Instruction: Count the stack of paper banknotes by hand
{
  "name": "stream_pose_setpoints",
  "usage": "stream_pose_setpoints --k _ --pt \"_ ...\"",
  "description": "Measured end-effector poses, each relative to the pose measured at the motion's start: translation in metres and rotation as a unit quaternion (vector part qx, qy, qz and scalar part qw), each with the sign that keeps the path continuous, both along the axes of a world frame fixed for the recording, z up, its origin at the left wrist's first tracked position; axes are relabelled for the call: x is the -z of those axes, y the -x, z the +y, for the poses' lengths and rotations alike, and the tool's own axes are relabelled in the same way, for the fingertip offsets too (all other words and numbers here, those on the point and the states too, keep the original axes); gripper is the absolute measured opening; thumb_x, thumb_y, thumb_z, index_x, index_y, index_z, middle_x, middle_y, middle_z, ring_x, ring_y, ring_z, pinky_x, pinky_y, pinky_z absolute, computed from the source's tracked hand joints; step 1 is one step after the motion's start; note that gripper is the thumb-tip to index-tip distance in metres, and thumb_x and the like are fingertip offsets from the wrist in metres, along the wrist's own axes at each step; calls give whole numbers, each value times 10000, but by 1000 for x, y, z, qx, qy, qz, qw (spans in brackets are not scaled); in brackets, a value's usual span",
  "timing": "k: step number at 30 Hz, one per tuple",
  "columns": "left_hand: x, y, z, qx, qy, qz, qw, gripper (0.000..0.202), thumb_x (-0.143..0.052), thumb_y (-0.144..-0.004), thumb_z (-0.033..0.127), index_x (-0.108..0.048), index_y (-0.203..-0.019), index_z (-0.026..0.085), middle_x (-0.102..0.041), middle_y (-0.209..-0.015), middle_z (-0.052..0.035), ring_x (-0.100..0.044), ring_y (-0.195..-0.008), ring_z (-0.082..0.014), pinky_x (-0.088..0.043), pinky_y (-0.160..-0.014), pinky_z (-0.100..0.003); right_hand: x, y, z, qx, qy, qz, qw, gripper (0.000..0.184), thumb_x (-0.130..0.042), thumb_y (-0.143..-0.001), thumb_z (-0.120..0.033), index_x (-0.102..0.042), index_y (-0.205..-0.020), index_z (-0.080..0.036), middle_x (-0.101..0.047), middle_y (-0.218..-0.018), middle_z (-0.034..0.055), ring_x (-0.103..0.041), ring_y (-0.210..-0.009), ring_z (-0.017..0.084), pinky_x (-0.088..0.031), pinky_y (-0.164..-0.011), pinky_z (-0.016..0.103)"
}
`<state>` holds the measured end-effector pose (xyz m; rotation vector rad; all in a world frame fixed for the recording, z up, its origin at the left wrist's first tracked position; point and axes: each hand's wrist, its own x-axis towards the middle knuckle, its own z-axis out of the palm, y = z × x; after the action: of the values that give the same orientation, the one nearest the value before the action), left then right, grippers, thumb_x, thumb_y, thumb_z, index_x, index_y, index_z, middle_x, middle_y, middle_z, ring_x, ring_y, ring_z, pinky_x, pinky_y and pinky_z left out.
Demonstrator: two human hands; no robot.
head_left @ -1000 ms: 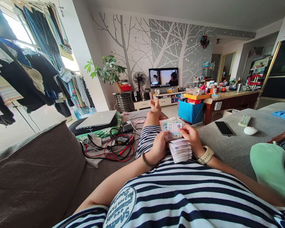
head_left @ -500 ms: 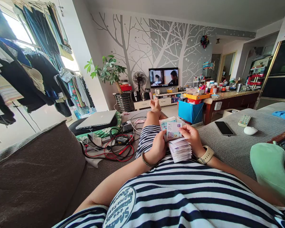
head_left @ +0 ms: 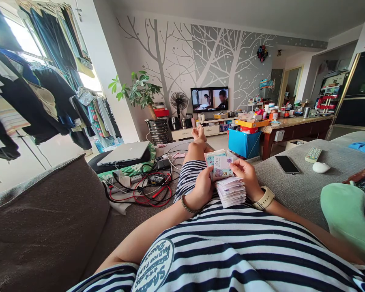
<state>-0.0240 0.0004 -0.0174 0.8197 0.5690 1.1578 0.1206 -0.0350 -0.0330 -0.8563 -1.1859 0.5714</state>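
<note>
I lie back on a grey sofa in a striped top, legs stretched out. My left hand (head_left: 203,187) grips a wad of banknotes (head_left: 228,184) from the left, fingers curled round it. My right hand (head_left: 245,175), with a pale watch on its wrist, pinches the top note, a purple five, near the wad's upper edge. The folded-over notes fan out below my hands above my stomach.
A black phone (head_left: 287,164), a remote (head_left: 313,154) and a white mouse (head_left: 320,167) lie on the sofa to my right, with a green cushion (head_left: 346,217) nearer. On my left are a closed laptop (head_left: 124,153) and tangled red and black cables (head_left: 146,188). A television (head_left: 209,99) plays ahead.
The top purple note has shifted slightly in my right fingers; both hands stay in place on the wad. The television picture has changed.
</note>
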Motion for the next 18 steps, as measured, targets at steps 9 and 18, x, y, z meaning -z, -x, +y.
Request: stream_pose_setpoints --k 9,18 --pt "-1 3 -4 13 -30 2 999 254 -736 -709 235 -737 -939 128 -801 -1023 -130 -729 -1176 -351 -575 -1079 -468 7 -2 3 -4 2 26 1000 664 -717 -792 -853 -593 -744 -203 -530 -581 4 -478 -555 144 -385 -564 293" --pt "2 5 -5 31 -52 27 998 281 -802 -612 203 -739 -880 151 -796 -966 -107 -746 -1089 -329 -593 -1016 -447 2 -1 0 14 29 -12 999 682 -737 -719 -856 -530 -676 -207 -458 -607 -9 -396 -581 133 -297 -536 290"
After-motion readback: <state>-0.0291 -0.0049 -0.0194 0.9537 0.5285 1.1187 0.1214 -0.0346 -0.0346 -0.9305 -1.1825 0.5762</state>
